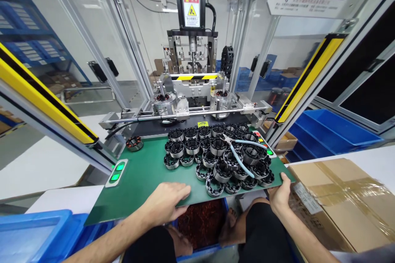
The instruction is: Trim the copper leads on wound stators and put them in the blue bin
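My left hand [168, 202] rests at the front edge of the green work surface [138, 176], thumb below the edge and fingers on top, slightly apart. At the right front corner, my right hand [280, 192] grips the surface's edge, with the thumb on top and the other fingers hidden beneath. Between and beyond my hands, many black-and-metal ring cores [215, 185] are piled, partly stacked. Pliers with light blue handles [239, 158] lie open on the pile. One core with copper windings [134, 143] sits alone at the surface's back left.
Behind the surface stands a machine with two round fixtures [164, 104] and a metal rail. Green-lit buttons [117, 172] are at left, more at right. A taped carton [342, 197] is right, blue trays [40, 230] left. Below, between my legs, is a blue bin of copper-coloured pieces [202, 224].
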{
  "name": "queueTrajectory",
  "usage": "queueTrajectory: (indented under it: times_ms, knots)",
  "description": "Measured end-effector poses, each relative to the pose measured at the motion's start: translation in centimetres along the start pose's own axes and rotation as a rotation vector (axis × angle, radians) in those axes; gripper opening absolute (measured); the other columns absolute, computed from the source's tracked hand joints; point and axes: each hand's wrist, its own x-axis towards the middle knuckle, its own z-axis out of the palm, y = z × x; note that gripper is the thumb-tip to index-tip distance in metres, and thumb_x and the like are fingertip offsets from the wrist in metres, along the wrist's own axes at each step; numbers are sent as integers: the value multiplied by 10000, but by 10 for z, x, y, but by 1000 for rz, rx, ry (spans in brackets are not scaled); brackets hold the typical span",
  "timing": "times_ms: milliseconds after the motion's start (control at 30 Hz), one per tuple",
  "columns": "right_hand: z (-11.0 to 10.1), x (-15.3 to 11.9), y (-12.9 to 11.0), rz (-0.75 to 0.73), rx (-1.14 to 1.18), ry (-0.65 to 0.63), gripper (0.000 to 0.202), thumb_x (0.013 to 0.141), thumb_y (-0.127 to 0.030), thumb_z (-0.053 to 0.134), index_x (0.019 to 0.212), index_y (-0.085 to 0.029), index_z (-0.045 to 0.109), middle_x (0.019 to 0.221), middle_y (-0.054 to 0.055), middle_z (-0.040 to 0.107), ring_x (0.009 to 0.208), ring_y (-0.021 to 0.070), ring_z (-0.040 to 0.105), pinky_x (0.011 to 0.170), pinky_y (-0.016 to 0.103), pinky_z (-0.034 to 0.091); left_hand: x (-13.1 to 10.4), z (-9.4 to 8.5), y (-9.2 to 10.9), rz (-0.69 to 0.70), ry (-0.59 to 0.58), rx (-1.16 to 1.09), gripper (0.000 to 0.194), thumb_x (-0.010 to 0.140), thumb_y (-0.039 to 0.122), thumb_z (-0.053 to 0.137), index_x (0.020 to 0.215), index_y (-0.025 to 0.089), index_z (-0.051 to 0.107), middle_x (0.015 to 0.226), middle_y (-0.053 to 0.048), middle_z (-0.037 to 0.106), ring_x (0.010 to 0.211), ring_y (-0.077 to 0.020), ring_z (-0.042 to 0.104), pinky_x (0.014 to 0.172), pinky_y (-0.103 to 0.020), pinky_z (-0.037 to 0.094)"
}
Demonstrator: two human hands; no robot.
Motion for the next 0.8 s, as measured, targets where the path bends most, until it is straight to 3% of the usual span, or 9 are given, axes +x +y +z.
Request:
queueTrajectory:
  times_ms: [267,500,800]
  knots:
    - [-3,3,2,-14,-22,-13,557,729,-504,707,1202,-208,707,1260,24,773,1187,206,700,775,243,615,0,1,-1,12,15,-12,269,918,299,695,900,247,431,910,3,695,796,-212,651,694,-366,344]
    - [-6,6,5,-35,-48,-43,568,748,-536,701,1215,-213,686,1217,29,778,1214,227,692,975,331,613,-1,1,-1,11,17,-28,274,904,282,703,894,246,432,890,3,681,791,-215,641,686,-360,330]
    - [-1,1,1,-9,-19,-21,570,737,-507,699,1226,-216,711,1257,7,775,1176,201,701,856,270,610,-1,4,-2,15,25,-33,284,903,282,699,895,244,417,908,3,691,790,-209,643,688,-360,322]
